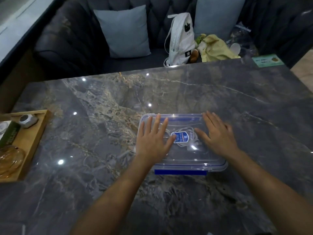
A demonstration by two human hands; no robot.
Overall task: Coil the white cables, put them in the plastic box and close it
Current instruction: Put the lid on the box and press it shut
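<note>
A clear plastic box (189,163) with a blue-trimmed lid sits on the dark marble table (101,116). The lid lies on top of the box and carries a blue and white label (181,136). Coiled white cables (188,133) show through the lid, inside the box. My left hand (153,140) rests flat on the lid's left part, fingers spread. Flat on the right part lies my right hand (217,134), fingers also spread. A blue latch flap (180,172) sticks out at the box's near edge.
A wooden tray (36,141) with an amber glass dish, a grey round object and a green box stands at the table's left edge. Behind the table is a dark sofa with grey cushions (125,31), a white backpack (182,39) and yellow cloth. A green card (267,61) lies at the far right corner.
</note>
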